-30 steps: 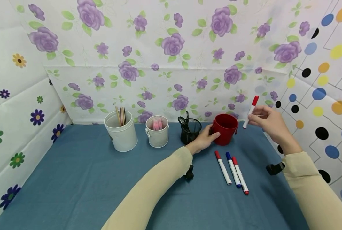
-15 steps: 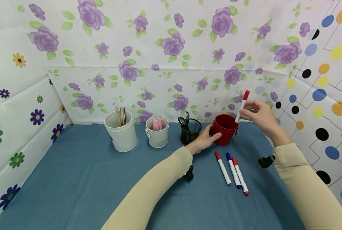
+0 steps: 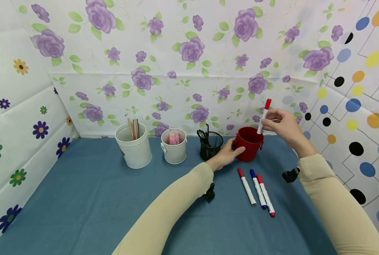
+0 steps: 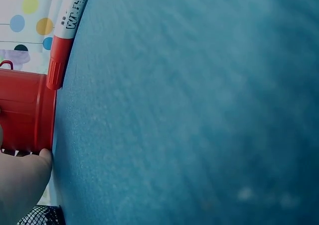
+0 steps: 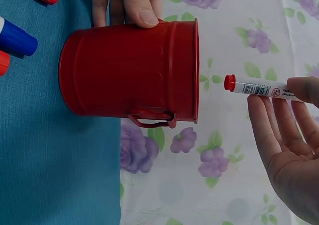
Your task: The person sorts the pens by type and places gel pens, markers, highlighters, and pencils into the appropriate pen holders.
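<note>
A small red metal bucket (image 3: pixel 248 145) stands at the back right of the table. My left hand (image 3: pixel 225 155) grips its left side, the thumb on the near wall and the fingers partly hidden. In my right hand (image 3: pixel 283 125), a white marker (image 3: pixel 264 117) with a red cap is pinched between thumb and fingers, cap up and slightly tilted. Its lower end is at the bucket's right rim in the head view; the right wrist view has that red end (image 5: pixel 230 83) apart from the rim. On the cloth lie a red marker (image 3: pixel 247 187), a blue marker (image 3: pixel 259 189) and another red marker (image 3: pixel 266 195).
Left of the bucket stands a black mesh cup (image 3: pixel 215 141) with dark items in it. Farther left are a small white pail (image 3: pixel 175 156) with pink items and a larger white bucket (image 3: pixel 134 152) with thin sticks. Patterned cloth walls (image 3: pixel 164 85) bound the table.
My right hand has moved left and a little up, bringing the marker from beside the red bucket to its right rim. The left hand and the markers on the cloth stay put.
</note>
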Tool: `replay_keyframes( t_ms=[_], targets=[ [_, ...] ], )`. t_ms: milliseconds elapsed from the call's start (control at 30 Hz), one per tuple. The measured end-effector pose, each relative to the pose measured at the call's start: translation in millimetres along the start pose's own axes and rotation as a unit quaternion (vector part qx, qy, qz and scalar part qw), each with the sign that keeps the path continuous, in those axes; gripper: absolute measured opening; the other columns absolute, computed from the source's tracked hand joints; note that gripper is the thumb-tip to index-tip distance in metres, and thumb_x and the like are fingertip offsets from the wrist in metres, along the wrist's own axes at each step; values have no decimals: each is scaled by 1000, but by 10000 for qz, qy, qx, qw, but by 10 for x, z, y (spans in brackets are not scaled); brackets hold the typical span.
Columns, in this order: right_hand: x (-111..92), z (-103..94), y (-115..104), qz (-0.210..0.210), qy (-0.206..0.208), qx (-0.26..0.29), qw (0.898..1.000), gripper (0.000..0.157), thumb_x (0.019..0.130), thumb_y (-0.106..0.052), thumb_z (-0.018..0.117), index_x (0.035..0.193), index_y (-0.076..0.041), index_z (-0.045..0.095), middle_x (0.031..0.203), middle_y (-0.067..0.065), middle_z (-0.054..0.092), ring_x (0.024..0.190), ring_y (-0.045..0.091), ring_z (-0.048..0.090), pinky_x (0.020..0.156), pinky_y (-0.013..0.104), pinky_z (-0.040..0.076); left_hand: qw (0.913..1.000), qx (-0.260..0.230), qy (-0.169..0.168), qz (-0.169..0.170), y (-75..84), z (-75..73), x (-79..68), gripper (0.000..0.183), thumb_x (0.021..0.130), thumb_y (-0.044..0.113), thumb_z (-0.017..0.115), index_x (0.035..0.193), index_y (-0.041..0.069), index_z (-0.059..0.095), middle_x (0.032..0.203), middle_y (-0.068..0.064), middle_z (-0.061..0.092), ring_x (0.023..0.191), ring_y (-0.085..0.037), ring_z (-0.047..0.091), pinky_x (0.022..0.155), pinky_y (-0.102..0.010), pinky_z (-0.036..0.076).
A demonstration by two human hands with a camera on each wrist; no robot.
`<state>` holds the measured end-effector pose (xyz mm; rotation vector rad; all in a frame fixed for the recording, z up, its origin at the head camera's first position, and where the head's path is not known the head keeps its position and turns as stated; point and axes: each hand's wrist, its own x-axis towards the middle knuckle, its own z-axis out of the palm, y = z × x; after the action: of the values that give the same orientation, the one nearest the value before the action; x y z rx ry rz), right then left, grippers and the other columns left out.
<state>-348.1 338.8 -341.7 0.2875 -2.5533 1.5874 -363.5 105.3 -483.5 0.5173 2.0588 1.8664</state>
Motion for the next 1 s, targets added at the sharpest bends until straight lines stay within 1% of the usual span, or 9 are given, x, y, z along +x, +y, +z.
replay_keyframes(
  t_ms=[233,400,533,733,867,1000],
  targets=[
    [74,33,45,80,-120,115,9998,42,105,-19,70,138,4,56,108,-4,66,95,7,72,81,21,63,10000,51,-4,51,10,1,-11,74,109,40,62,168,12,28,164,-9,42,148,-26,45,122,-44,43],
    [94,42,63,16,-144,217,9997,44,104,-21,72,137,5,57,108,-3,68,94,10,74,81,24,64,10000,89,11,33,26,7,-26,73,109,40,62,167,12,29,165,-9,42,148,-26,45,123,-45,42],
    [119,50,102,5,-240,300,9993,46,103,-21,74,136,6,57,107,-4,69,95,11,74,82,26,64,9999,107,-4,25,24,2,-29,73,110,40,61,168,12,28,165,-9,41,149,-26,44,123,-45,41],
    [175,37,251,81,-476,251,9985,44,103,-19,74,134,6,56,111,-1,66,96,7,73,83,24,64,9999,115,13,-3,4,-1,-16,73,109,42,61,168,13,28,165,-9,41,148,-25,45,122,-44,42],
    [202,30,367,47,-609,426,9972,39,103,-15,73,132,6,56,111,-1,67,96,7,73,83,24,64,9999,136,14,-2,10,4,-17,73,110,41,61,168,13,27,165,-9,41,148,-26,45,122,-44,42],
    [210,50,439,85,-596,742,9954,33,102,-11,74,128,3,60,109,-3,69,98,9,72,85,27,64,9999,149,33,-16,6,12,-3,73,109,42,61,168,13,28,166,-9,41,149,-26,43,123,-44,41]
  ],
)
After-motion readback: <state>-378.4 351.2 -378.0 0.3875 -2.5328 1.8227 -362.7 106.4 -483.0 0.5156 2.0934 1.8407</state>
